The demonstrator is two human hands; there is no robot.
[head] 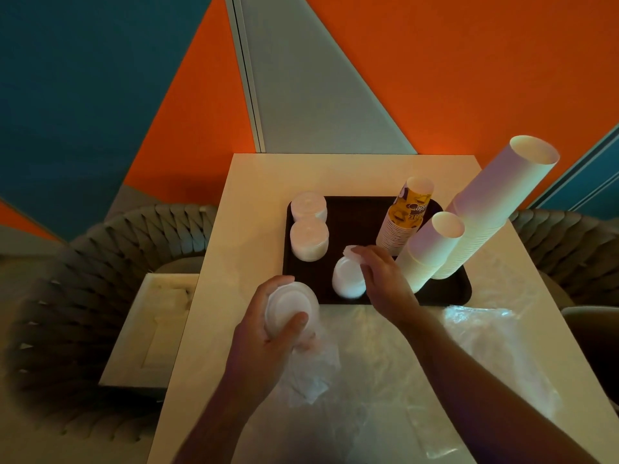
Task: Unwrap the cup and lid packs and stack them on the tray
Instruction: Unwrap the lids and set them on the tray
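Observation:
A dark tray lies on the white table. On its left stand two short stacks of white lids. On its right rise a yellow printed cup stack and two plain white cup stacks, the far right one very tall. My left hand grips a stack of white lids still partly in its clear plastic wrap, just in front of the tray. My right hand holds another white lid stack on the tray's front part, fingers curled over its side.
Loose clear plastic wrappers lie spread over the near and right part of the table. A white box sits on a woven chair at the left. Another woven chair stands at the right. An orange and blue wall is behind.

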